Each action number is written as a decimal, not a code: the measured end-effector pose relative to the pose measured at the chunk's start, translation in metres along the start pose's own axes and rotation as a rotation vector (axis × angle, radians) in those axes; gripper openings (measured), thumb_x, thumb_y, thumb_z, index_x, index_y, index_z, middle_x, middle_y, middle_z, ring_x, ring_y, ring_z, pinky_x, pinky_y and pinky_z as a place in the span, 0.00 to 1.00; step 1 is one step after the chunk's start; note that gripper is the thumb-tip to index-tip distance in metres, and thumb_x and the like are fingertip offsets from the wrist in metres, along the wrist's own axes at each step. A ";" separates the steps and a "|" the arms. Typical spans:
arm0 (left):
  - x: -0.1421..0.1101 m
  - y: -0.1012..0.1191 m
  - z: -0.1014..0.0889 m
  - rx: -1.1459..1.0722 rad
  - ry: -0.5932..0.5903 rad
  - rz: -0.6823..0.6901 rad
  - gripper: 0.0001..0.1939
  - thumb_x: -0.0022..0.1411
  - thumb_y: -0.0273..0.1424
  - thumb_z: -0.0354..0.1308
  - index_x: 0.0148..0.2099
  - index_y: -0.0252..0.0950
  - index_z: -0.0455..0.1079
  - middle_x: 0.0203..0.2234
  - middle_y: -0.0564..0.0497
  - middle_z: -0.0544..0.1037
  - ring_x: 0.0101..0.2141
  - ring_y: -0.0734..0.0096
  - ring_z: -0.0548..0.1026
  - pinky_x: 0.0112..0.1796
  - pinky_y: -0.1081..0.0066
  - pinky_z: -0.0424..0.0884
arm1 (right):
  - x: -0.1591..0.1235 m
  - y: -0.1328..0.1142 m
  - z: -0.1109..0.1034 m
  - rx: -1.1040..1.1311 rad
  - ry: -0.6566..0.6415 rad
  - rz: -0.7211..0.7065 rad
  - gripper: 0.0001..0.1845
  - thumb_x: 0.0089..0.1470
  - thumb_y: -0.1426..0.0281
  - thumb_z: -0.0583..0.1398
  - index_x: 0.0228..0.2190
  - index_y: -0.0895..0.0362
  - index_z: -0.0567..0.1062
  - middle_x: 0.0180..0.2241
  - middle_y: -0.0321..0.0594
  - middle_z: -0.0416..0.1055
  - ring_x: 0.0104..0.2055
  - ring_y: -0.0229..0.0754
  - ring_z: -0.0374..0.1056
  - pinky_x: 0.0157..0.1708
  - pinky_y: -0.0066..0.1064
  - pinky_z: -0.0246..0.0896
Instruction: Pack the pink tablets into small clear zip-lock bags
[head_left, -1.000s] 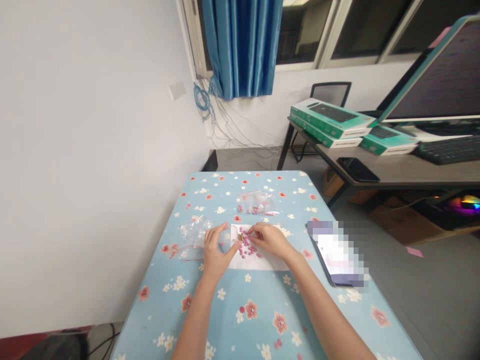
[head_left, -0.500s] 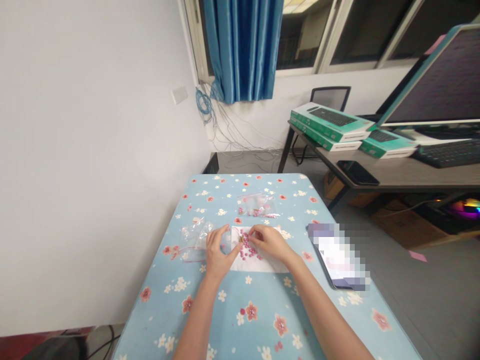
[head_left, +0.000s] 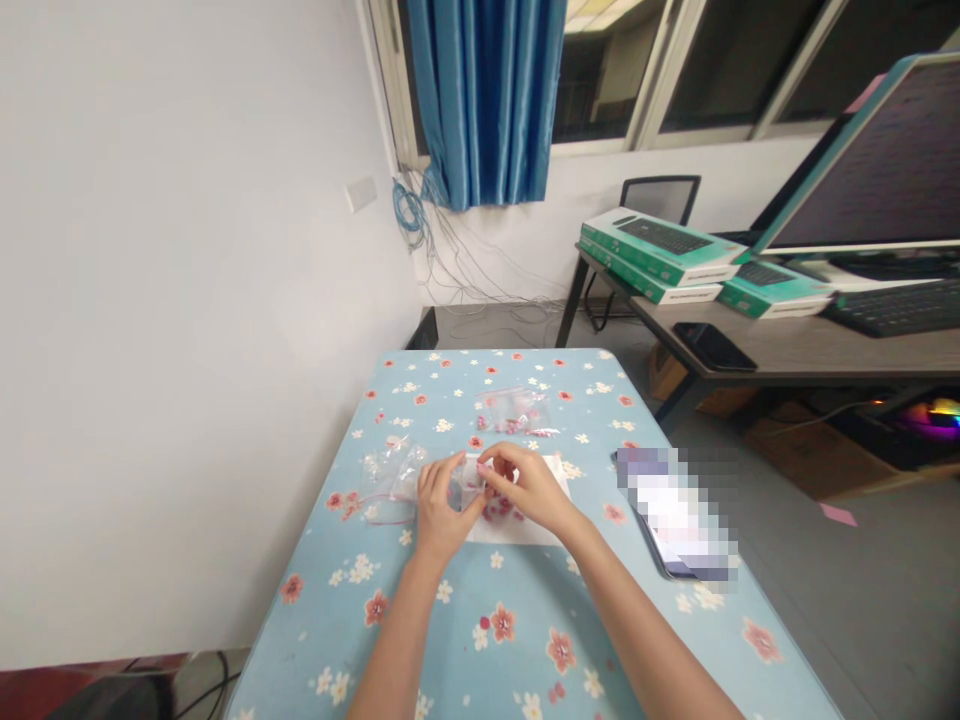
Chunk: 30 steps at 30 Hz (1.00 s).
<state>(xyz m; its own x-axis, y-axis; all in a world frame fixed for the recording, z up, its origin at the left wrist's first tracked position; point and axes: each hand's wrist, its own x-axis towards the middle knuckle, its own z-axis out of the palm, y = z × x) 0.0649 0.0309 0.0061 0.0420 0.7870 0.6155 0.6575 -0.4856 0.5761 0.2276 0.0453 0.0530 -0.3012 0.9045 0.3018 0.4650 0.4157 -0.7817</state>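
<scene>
- The left hand (head_left: pixel 446 498) is closed on a clear plastic bag (head_left: pixel 394 475), and the bag lies flat on the table, out to the left.
- The right hand (head_left: pixel 529 488) curls over the end of the bag, right up against the left hand. I can't tell if its fingers are pinching the bag or something small.
- Pink beads (head_left: pixel 499 510) sit in a small heap on a white paper (head_left: pixel 532 530), just under the right hand. The hands hide some of them.
- Another clear bag (head_left: pixel 514 410), with pink beads in it, lies farther off on the flowery blue tablecloth (head_left: pixel 420 640).
- A phone (head_left: pixel 675 515) with a blurred screen lies to the right, well apart from the hands.
- Small, slow finger moves look best here, since the beads could roll away.
- Keeping the hands low and the left hand firm should stop the soft bag from slipping.
</scene>
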 end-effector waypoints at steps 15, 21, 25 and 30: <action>-0.001 -0.001 0.000 -0.012 0.012 -0.003 0.25 0.51 0.32 0.64 0.52 0.39 0.65 0.41 0.47 0.75 0.42 0.61 0.71 0.44 0.60 0.69 | 0.001 0.005 0.004 -0.002 0.021 0.033 0.09 0.57 0.66 0.57 0.36 0.56 0.74 0.26 0.35 0.68 0.26 0.36 0.62 0.29 0.27 0.56; 0.000 0.000 -0.002 -0.017 0.009 -0.025 0.25 0.51 0.35 0.65 0.51 0.38 0.65 0.39 0.47 0.75 0.41 0.62 0.71 0.44 0.60 0.68 | 0.000 0.026 -0.009 -0.249 0.024 0.111 0.09 0.55 0.71 0.57 0.38 0.56 0.75 0.27 0.36 0.70 0.26 0.37 0.63 0.30 0.28 0.54; 0.000 -0.001 -0.005 -0.028 0.037 -0.040 0.25 0.51 0.35 0.65 0.51 0.38 0.65 0.38 0.47 0.75 0.41 0.62 0.71 0.44 0.61 0.68 | -0.002 0.034 -0.010 -0.363 -0.078 0.116 0.09 0.54 0.70 0.58 0.37 0.55 0.76 0.30 0.38 0.71 0.28 0.38 0.65 0.30 0.28 0.54; 0.000 -0.002 -0.006 -0.021 0.059 -0.046 0.25 0.51 0.35 0.65 0.51 0.38 0.65 0.38 0.47 0.75 0.41 0.62 0.71 0.44 0.60 0.69 | -0.002 0.038 -0.003 -0.420 -0.111 0.117 0.09 0.55 0.71 0.57 0.37 0.55 0.77 0.31 0.39 0.72 0.31 0.39 0.67 0.33 0.27 0.54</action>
<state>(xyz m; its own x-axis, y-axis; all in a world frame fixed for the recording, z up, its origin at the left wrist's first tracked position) 0.0587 0.0296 0.0084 -0.0331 0.7851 0.6185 0.6415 -0.4578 0.6155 0.2481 0.0592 0.0244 -0.3035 0.9416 0.1459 0.7921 0.3345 -0.5106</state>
